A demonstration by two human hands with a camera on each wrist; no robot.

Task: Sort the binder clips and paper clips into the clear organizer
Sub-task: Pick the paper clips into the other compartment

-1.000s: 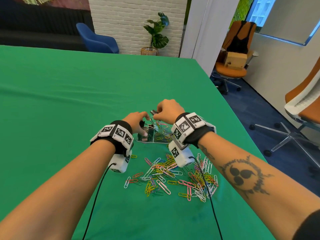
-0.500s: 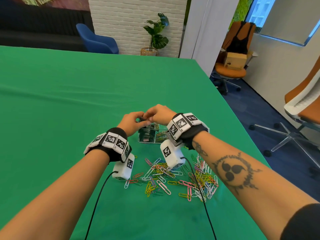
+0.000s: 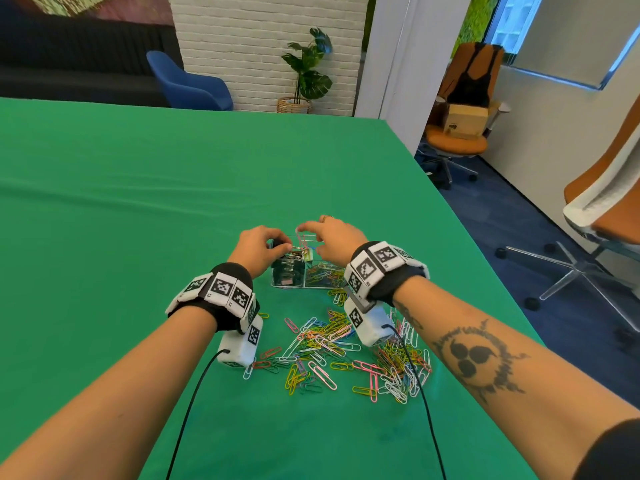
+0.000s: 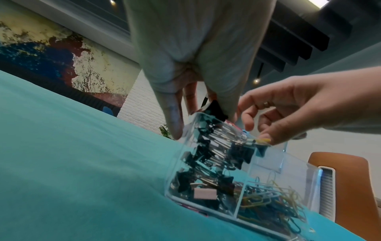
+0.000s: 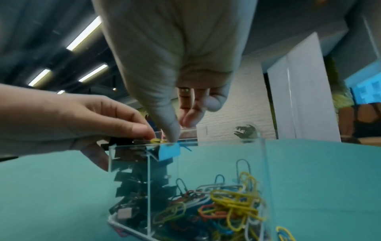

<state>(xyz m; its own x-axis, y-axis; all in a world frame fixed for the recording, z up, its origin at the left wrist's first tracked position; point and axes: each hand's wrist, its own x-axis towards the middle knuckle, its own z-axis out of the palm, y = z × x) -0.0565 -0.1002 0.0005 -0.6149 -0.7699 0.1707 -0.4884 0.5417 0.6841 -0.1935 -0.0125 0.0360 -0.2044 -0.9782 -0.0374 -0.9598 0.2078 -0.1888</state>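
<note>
Both hands have dropped lower than they were half a second ago, and now they sit right at the top of the clear organizer (image 3: 304, 271). The left hand (image 3: 258, 249) pinches a black binder clip (image 4: 216, 109) between its thumb and fingers, just above the left compartment. That side is already packed high with black binder clips (image 4: 208, 163). The right hand (image 3: 334, 242) has its fingers spread a little, and its thumb (image 5: 171, 128) touches the top edge of the middle wall, next to a yellow paper clip (image 5: 155, 140) lying there. I cannot tell if it really grips that clip. The right compartment holds a heap of colored paper clips (image 5: 226, 200). Many more loose paper clips (image 3: 346, 348) lie on the green table (image 3: 138, 202), closer to the person than the box, under both wrists. The black clip is straight over its own side, so it only has to go down. The left hand is the nearer one for that. The stack is tall, so I think the clip could slide off or catch on the wall if it is let go too soon.
</note>
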